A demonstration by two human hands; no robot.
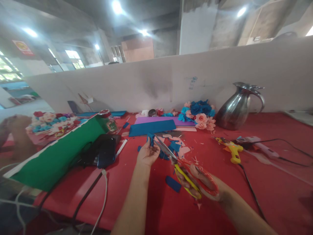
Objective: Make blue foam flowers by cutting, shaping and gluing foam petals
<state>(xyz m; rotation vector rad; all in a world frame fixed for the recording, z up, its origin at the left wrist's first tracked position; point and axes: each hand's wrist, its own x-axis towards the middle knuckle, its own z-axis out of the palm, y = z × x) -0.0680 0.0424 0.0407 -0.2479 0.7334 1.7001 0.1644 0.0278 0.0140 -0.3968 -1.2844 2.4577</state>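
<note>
Between the fingers of my left hand (148, 153) is a small folded piece of blue crepe paper (150, 139), held upright. My right hand (195, 174) grips a pair of scissors (182, 176) with one yellow and one red handle. Their blades point up and left, with the tips beside the blue piece; whether they touch it I cannot tell. Blue and pink paper scraps (184, 150) lie on the red table just beyond the scissors. Closer to me, a dark blue paper piece (173, 184) rests flat on the table.
Folded blue paper (152, 128) lies over purple sheets (184, 121). Paper flowers (199, 112) and a metal jug (235, 107) stand at the back. Glue guns (233, 149) with cords lie right. A phone (107, 151), a jar (107, 120) and a green board (66, 153) are left, near another person's arm.
</note>
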